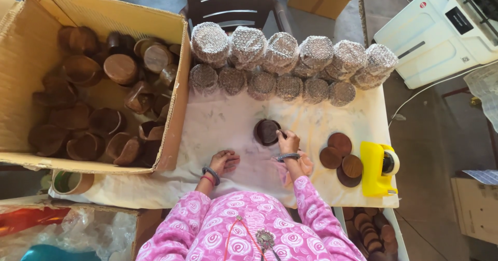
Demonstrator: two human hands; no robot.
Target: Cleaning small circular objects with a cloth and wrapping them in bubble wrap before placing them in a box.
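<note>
Wrapping partway: many bubble-wrapped bowls point(290, 66) stacked along worktop point(228, 131), cardboard box point(31, 48) full of bare ones. Right hand point(288, 143) fingertips gripping dark wooden bowl point(266, 132); left hand point(224, 161) loosely curled, empty.

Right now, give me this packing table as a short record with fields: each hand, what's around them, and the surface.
left hand: resting on the cloth, holding nothing
right hand: fingertips on the dark wooden bowl
behind: two rows of bubble-wrapped bundles
person's right: round wooden lids, yellow tape dispenser
person's left: cardboard box of wooden bowls
surface: white cloth
</note>
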